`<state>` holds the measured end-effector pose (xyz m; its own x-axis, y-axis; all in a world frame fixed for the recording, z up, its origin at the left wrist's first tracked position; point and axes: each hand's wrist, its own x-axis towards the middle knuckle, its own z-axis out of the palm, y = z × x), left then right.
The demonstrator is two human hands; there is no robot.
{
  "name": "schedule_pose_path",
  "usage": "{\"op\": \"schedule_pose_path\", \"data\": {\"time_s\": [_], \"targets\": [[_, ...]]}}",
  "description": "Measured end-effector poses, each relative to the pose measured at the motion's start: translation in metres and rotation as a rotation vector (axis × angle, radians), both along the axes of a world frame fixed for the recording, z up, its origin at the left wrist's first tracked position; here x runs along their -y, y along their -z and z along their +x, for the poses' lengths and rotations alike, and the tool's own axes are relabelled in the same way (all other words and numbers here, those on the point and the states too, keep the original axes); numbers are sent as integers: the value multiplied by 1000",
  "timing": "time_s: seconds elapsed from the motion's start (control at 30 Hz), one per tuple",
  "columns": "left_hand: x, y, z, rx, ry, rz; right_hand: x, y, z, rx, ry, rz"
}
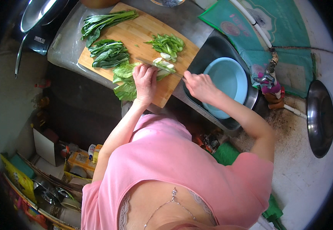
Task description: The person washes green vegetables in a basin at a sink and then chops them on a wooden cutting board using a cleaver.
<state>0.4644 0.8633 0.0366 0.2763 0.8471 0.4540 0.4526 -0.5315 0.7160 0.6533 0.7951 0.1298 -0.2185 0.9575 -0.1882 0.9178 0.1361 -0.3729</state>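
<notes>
A wooden cutting board [143,28] lies before me on a metal counter. My left hand [145,80] presses a bunch of pale-stemmed leafy greens [126,92] onto the board, its leaves spreading to the left. In my right hand [198,84] is the handle of a kitchen knife [146,61], whose blade lies across the stems just past my left fingers. White stem pieces [165,56] rest beyond the blade, touching a pile of sliced green stems [170,44]. Cut dark green leaves [109,54] form a heap at the board's left, with longer leafy stalks [109,23] at the far left corner.
Right of the board, a light blue basin [226,83] sits in a dark sink [193,66], with a tap [267,78] beyond. A pan [37,13] stands at the far left. Another dark pan [321,119] is against the right wall. Cluttered shelving [48,172] is at lower left.
</notes>
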Motion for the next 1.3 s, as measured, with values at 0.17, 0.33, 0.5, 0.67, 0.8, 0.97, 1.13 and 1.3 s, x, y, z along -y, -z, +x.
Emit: {"op": "schedule_pose_path", "data": {"time_s": [0.17,0.33,0.5,0.67,0.8,0.97,1.13,1.3], "targets": [[-2,-2,-3,23,23,-8,-27,0,-2,-90,105,97],[-2,-2,-3,68,-17,-55,-3,-41,-18,-69,140,-47],[-2,0,-4,38,15,-41,27,-38,-26,-13,170,-139],[-4,-29,-23,-96,142,-84,29,-29,-27,-10,173,-117],[-8,-23,-53,-221,212,-74,26,-29,-26,14,153,-113],[-6,2,-53,-116,152,-4,14,-22,-30,-10,127,-83],[-9,1,-46,-99,112,49,-5,1,-24,-53,155,21],[-10,1,-49,-108,115,37,-4,-23,-38,-77,221,31]]}}
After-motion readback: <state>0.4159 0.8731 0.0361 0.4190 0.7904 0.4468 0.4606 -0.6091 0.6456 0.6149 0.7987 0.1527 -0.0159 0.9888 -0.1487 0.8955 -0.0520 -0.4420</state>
